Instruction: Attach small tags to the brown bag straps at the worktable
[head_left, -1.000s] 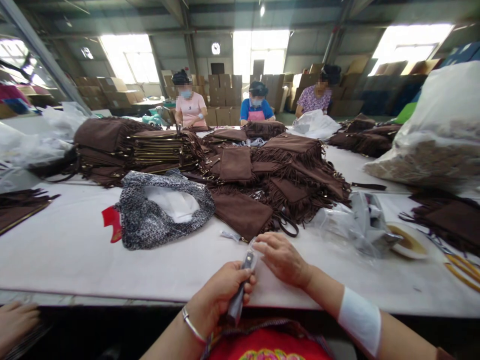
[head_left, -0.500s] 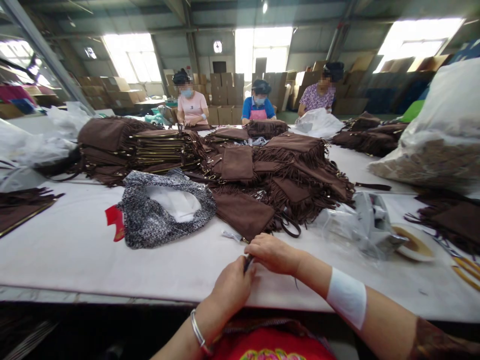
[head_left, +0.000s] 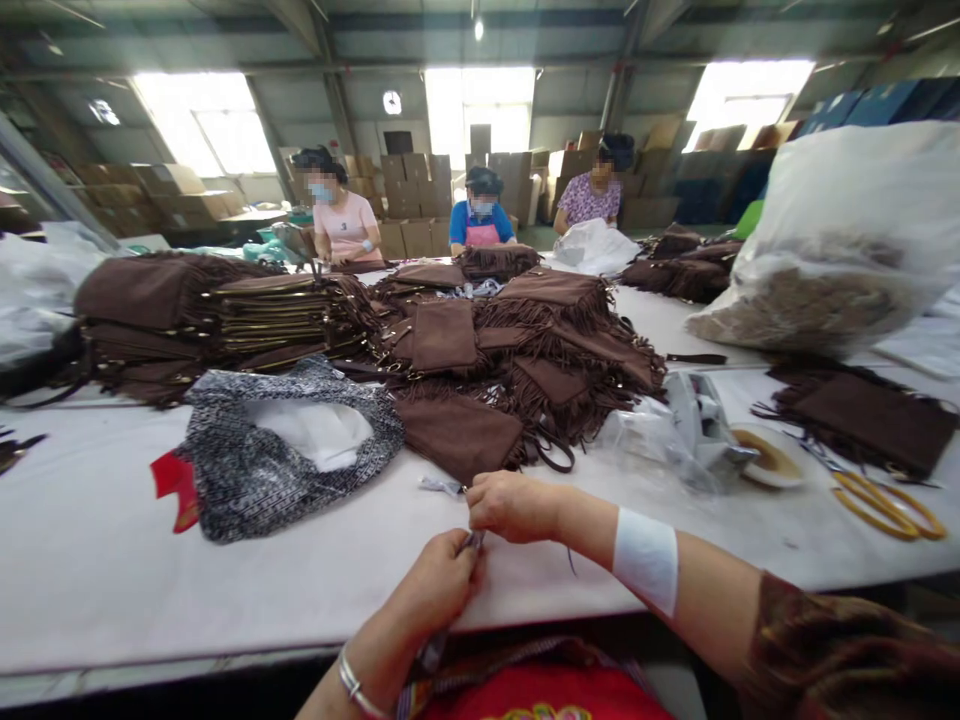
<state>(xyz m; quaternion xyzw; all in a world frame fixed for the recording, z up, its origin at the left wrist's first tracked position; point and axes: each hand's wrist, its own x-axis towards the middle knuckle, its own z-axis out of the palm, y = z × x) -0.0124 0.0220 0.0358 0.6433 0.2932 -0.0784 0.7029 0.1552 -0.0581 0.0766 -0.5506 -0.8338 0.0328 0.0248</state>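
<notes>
My left hand (head_left: 439, 580) is closed round a thin greyish strip (head_left: 474, 541), whose kind I cannot make out. A greyish end hangs below that hand near the table edge. Just above and to the right, my right hand (head_left: 511, 505) is pinched, its fingertips close to the strip and to a small metal fitting at the corner of a brown fringed pouch (head_left: 461, 435). What the right fingers hold is hidden. A small greyish wrapped piece (head_left: 439, 486) lies beside the pouch corner. The pouch's dark wrist strap (head_left: 556, 455) loops on the table to its right.
Brown fringed pouches (head_left: 442, 335) are heaped ahead, with stacks (head_left: 270, 320) at left. A black-and-white patterned bag (head_left: 232, 480) lies left. At right are a tape roll (head_left: 769, 458), yellow-handled scissors (head_left: 885, 505) and a large clear bag (head_left: 832, 240). Several people sit or stand across the table.
The view has turned to the right, bringing the scissors fully into sight. My hands have come slightly apart, and more of the greyish strip shows between and below them.
</notes>
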